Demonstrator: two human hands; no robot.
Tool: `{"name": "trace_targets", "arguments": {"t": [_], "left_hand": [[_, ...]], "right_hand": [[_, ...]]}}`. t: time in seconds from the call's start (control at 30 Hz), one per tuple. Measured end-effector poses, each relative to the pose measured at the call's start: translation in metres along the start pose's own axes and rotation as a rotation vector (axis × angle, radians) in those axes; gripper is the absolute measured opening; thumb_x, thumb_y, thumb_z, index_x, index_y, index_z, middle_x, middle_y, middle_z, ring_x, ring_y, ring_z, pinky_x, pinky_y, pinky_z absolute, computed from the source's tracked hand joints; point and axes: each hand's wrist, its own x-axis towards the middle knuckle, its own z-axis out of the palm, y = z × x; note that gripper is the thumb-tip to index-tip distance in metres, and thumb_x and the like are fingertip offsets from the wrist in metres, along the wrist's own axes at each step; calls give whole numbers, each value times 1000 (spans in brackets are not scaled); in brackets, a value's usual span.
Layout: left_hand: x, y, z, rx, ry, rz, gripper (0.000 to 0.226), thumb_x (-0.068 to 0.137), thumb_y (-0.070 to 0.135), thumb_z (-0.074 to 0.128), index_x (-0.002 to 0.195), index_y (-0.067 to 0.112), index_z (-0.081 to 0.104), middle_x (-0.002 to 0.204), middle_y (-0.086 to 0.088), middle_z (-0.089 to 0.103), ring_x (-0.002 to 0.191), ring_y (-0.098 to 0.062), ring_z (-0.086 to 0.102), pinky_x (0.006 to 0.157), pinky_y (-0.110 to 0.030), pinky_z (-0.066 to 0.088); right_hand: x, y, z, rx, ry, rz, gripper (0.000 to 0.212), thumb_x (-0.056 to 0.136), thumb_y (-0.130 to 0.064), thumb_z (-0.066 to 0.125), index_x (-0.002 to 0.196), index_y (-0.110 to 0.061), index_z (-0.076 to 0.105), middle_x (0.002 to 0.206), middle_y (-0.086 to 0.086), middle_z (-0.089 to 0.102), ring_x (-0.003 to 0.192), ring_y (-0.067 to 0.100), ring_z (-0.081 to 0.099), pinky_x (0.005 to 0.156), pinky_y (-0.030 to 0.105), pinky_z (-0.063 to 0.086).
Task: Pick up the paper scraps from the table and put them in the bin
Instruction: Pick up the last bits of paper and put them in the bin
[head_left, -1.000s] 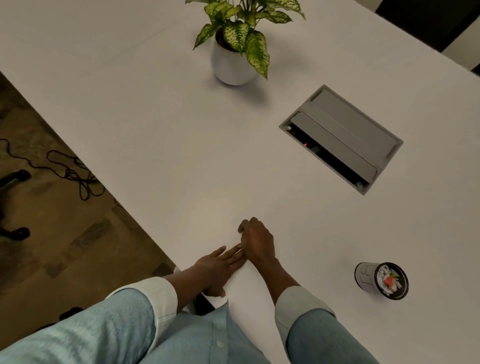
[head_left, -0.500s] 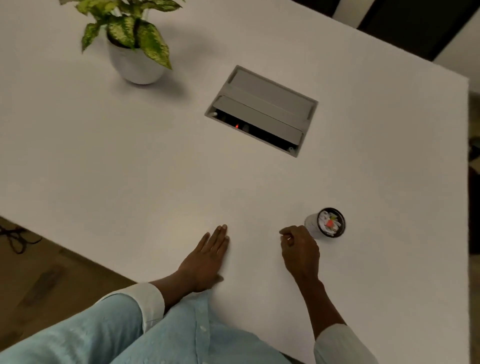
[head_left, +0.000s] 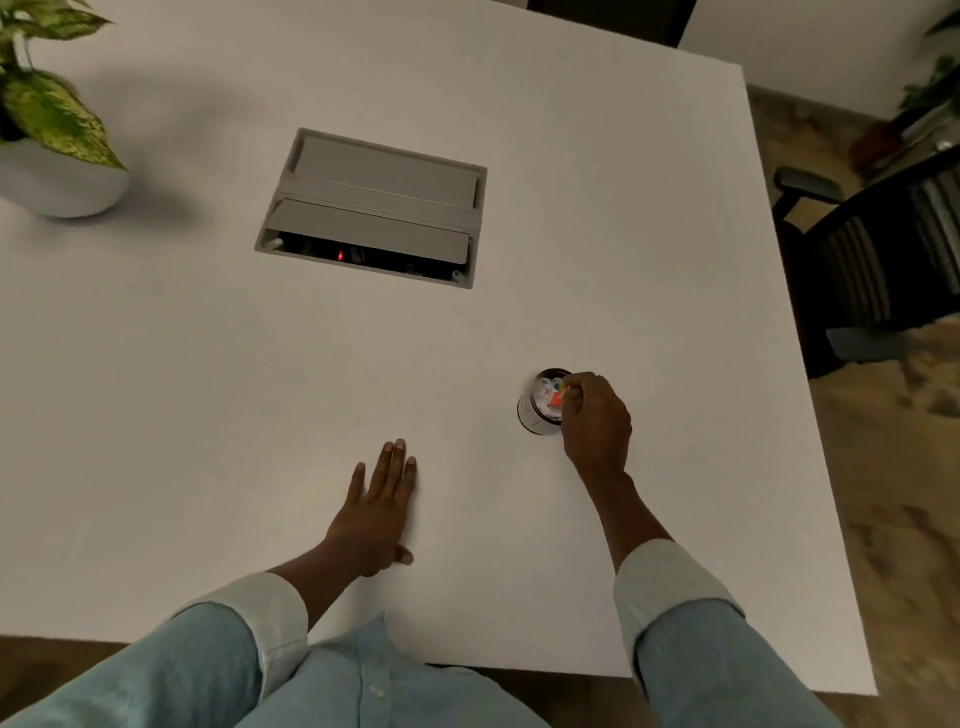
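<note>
Dropping off over the small dark cylindrical bin (head_left: 532, 415) of coloured paper scraps (head_left: 548, 397), right hand (head_left: 597, 415) fingertips bunched, any pinched scrap hidden, left hand (head_left: 376, 509) flat, fingers together, on white table (head_left: 571, 208); next, probably releasing.

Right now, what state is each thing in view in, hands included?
Small round black-rimmed bin: upright, open-topped, holding coloured paper scraps.
Right hand: fingers curled over the bin's mouth; whether it holds a scrap is unclear.
Left hand: flat on the white table, fingers straight.
Grey recessed cable box: front flap open, red light lit.
White-potted leafy plant: upright.
</note>
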Motion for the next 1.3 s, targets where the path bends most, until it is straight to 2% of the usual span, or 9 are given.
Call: {"name": "trace_targets", "arguments": {"t": [0.17,0.27,0.43,0.5,0.73,0.93,1.1,1.23,1.3], "left_hand": [[0,1,-1,80,-11,-10,139,83,64,73,155,1,-28,158,-24,-43,149,-41,-36,127,-62,1],[2,-3,1,101,-13,-2,143,81,64,75,154,2,-30,158,-24,-44,149,-41,-37,128,-62,1],[5,-6,4,93,-6,3,144,80,63,77,154,3,-30,158,-23,-45,148,-41,-38,128,-62,0],[6,-6,5,92,0,11,144,79,64,77,155,3,-30,158,-23,-45,148,-41,-39,128,-61,0],[5,-12,6,87,27,43,146,77,58,82,156,4,-28,158,-21,-44,149,-40,-37,128,-59,0],[2,-27,-13,-22,-30,106,125,89,40,77,160,12,-22,163,-9,-40,154,-27,-32,130,-50,0],[-5,-41,-44,-92,-57,130,97,99,40,65,164,7,2,173,-6,-18,161,-21,-10,129,-44,19],[-16,-57,-74,-107,3,54,80,98,48,64,157,8,28,165,-11,31,150,-29,32,116,-43,39],[-23,-73,-89,-59,41,46,73,98,48,63,153,9,36,158,-11,39,144,-29,38,113,-44,41]], "right_hand": [[6,6,8,-86,-21,17,14,93,-16,64,105,-20,69,90,8,68,86,32,65,69,38,52],[6,8,10,-78,0,-30,16,86,-14,70,101,-18,68,92,5,66,94,31,62,69,38,52],[1,7,12,-65,-53,-69,67,75,-43,80,133,-19,56,135,5,54,125,28,46,97,42,46],[1,6,13,-57,-109,-55,79,73,-46,81,141,-18,50,141,8,51,131,30,43,103,45,43],[0,5,16,-85,-119,-98,69,74,-39,82,134,-16,55,133,6,58,122,30,51,97,47,47],[1,5,17,-141,-130,-104,66,74,-35,84,131,-17,56,130,7,57,120,31,50,94,47,48],[-2,-5,12,-143,-145,-77,72,73,-35,85,135,-15,55,133,10,54,123,34,49,98,49,46],[-7,-27,5,-114,-126,-100,67,78,-35,81,135,-13,55,135,10,54,125,33,49,101,48,45],[-11,-42,0,-89,-110,-132,67,77,-34,82,136,-14,55,134,9,54,125,32,49,101,48,45]]}}
